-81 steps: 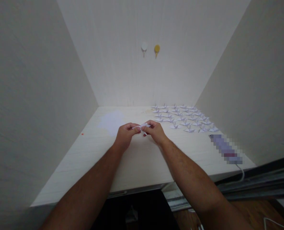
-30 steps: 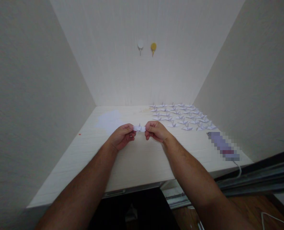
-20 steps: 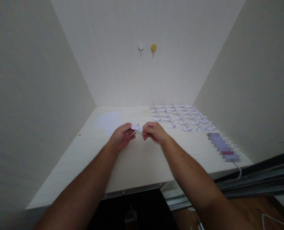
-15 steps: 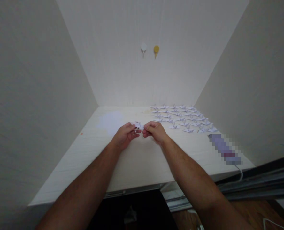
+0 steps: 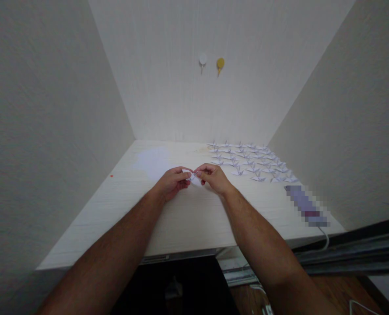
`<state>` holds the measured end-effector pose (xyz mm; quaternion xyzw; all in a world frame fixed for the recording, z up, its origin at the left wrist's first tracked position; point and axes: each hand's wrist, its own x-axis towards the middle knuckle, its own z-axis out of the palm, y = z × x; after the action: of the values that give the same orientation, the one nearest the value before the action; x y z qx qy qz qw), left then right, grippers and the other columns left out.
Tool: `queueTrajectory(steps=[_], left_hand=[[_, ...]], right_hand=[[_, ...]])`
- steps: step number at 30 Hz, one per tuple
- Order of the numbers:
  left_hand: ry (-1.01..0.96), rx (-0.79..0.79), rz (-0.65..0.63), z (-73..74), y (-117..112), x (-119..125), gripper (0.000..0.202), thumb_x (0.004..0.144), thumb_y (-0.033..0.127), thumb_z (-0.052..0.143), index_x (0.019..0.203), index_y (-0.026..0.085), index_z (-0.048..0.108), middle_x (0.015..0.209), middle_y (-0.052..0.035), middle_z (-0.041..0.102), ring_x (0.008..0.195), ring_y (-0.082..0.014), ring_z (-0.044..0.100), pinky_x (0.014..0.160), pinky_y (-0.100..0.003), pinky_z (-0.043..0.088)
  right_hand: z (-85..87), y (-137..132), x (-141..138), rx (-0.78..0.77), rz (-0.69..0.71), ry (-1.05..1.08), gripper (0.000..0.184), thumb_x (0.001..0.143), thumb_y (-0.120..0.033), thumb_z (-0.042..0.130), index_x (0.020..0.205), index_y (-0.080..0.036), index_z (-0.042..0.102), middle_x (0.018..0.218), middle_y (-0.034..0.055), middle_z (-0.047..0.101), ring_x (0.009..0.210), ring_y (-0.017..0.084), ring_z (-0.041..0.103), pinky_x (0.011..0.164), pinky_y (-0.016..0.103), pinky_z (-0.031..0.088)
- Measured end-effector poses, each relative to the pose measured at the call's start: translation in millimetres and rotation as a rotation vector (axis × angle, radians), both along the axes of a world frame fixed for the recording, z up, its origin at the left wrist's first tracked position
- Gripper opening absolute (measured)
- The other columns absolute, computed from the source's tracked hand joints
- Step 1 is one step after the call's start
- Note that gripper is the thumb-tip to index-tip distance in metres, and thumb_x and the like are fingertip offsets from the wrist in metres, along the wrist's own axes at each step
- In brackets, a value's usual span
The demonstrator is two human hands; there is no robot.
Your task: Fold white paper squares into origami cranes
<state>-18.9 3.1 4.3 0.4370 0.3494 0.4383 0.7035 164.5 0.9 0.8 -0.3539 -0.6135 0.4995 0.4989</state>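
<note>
Between my two hands is a small folded white paper crane (image 5: 197, 180), held just above the desk, one pale flap facing me. My left hand (image 5: 175, 182) pinches its left side with thumb and fingers. On the other side my right hand (image 5: 213, 177) grips the paper near its middle, thumb against fingertips. Parts of the paper are hidden by the fingers, so its exact folds cannot be made out. Several finished white paper cranes (image 5: 238, 173) stand in rows on the right back of the desk. White paper sheets (image 5: 151, 162) lie behind my left hand.
The pale desk (image 5: 187, 227) is closed in by walls on three sides. A blurred-out device (image 5: 304, 204) with a white cable (image 5: 326, 239) lies at the right edge. A small orange spot (image 5: 112, 176) marks the left. White and yellow hooks (image 5: 220, 63) hang on the back wall.
My hands have come closer together, and the right fingers have shifted onto the middle of the paper. Its flap now shows below the fingers. The camera view has tilted slightly.
</note>
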Motion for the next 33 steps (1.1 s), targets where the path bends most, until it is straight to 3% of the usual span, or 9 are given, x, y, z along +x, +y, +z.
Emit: queueTrajectory(steps=[8,12,16,19,22,25,33], left_hand=[[0.097,0.079,0.012,0.2,-2,2,0.027,0.06,0.023,0.083,0.079,0.011,0.069,0.064,-0.0034,0.064,0.057,-0.0126,0.06,0.054,-0.024,0.046],[0.069,0.071,0.089,-0.3,-1,3,0.032,0.057,0.024,0.085,0.08,0.012,0.066,0.071,-0.006,0.069,0.063,-0.0158,0.065,0.057,-0.025,0.049],[0.085,0.116,0.172,-1.8,1,3,0.031,0.057,0.026,0.086,0.074,0.014,0.063,0.072,-0.0064,0.07,0.066,-0.0177,0.067,0.058,-0.026,0.05],[0.115,0.149,0.196,-3.8,2,4,0.03,0.057,0.027,0.086,0.071,0.013,0.063,0.071,-0.0067,0.07,0.065,-0.0165,0.066,0.059,-0.027,0.052],[0.134,0.189,0.197,-5.4,2,4,0.033,0.056,0.027,0.087,0.081,0.014,0.068,0.073,-0.0063,0.071,0.063,-0.0149,0.065,0.061,-0.027,0.052],[0.164,0.224,0.206,-5.0,2,4,0.036,0.059,0.027,0.086,0.089,0.013,0.072,0.072,-0.0066,0.071,0.062,-0.0151,0.064,0.062,-0.028,0.052],[0.175,0.276,0.199,-3.0,0,5,0.026,0.061,0.025,0.084,0.079,0.016,0.067,0.067,-0.0036,0.069,0.056,-0.013,0.06,0.057,-0.026,0.048]], right_hand=[[2.7,-3,-3,-0.034,-0.031,-0.027,0.032,0.069,-0.046,0.076,0.075,-0.017,0.062,0.057,-0.0045,0.058,0.048,0.007,0.05,0.046,0.02,0.041],[-1.0,-1,-6,-0.116,-0.046,0.03,0.034,0.067,-0.044,0.076,0.083,-0.017,0.063,0.066,-0.0009,0.065,0.054,0.01,0.057,0.05,0.022,0.046],[-3.3,1,-7,-0.163,-0.106,-0.01,0.029,0.065,-0.039,0.076,0.074,-0.015,0.063,0.06,0.0005,0.064,0.05,0.01,0.056,0.049,0.024,0.046],[-3.6,1,-8,-0.141,-0.144,-0.015,0.027,0.064,-0.035,0.077,0.079,-0.015,0.067,0.063,0.0003,0.066,0.05,0.009,0.056,0.049,0.023,0.046],[-4.0,1,-9,-0.115,-0.131,-0.005,0.033,0.062,-0.033,0.077,0.089,-0.016,0.069,0.074,0.0013,0.069,0.054,0.009,0.057,0.049,0.023,0.047],[-4.8,1,-10,-0.101,-0.122,0.013,0.029,0.062,-0.033,0.078,0.083,-0.016,0.068,0.069,0.0001,0.067,0.055,0.01,0.057,0.049,0.023,0.047],[-4.1,-1,-13,-0.142,-0.107,0.057,0.03,0.061,-0.031,0.08,0.08,-0.016,0.063,0.062,-0.0012,0.065,0.052,0.01,0.058,0.05,0.024,0.049]])
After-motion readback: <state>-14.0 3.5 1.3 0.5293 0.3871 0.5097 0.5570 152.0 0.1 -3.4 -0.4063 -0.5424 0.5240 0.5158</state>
